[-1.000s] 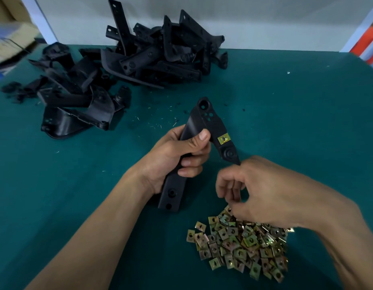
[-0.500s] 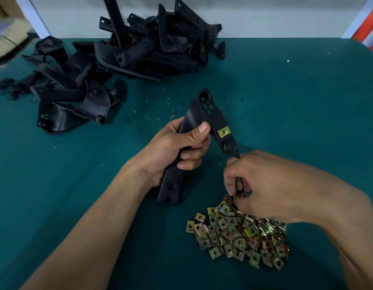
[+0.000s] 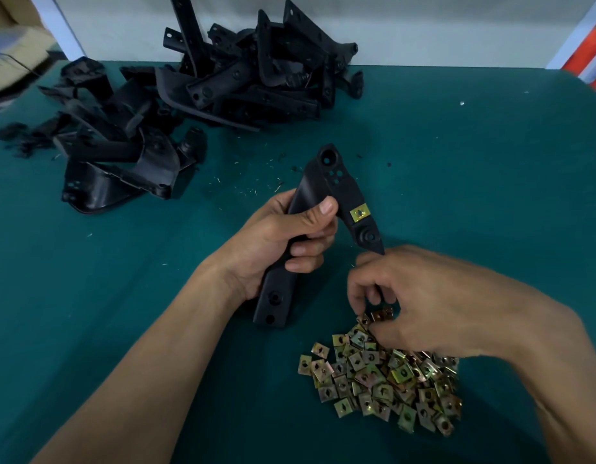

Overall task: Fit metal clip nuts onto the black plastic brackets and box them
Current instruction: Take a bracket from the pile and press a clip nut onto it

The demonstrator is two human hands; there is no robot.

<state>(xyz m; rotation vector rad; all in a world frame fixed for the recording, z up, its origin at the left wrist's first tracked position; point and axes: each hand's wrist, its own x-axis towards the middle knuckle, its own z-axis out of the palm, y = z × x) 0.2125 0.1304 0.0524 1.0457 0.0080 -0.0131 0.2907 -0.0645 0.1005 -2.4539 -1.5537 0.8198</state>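
My left hand (image 3: 283, 242) grips a bent black plastic bracket (image 3: 326, 182) by its middle, thumb on top, with the lower end resting on the table. One brass-coloured clip nut (image 3: 360, 213) is fitted on the bracket's right arm. My right hand (image 3: 420, 296) hovers over the top of a heap of loose clip nuts (image 3: 383, 376), and its fingertips pinch a clip nut (image 3: 373, 318) at the heap's upper edge.
A large pile of black plastic brackets (image 3: 229, 85) lies at the back left of the green table (image 3: 474, 179). Small scraps are scattered in front of it. A cardboard box (image 3: 12, 58) shows at the far left edge.
My right hand has come down from beside the bracket onto the heap and closed its fingertips on a nut. The left hand and bracket have stayed put.
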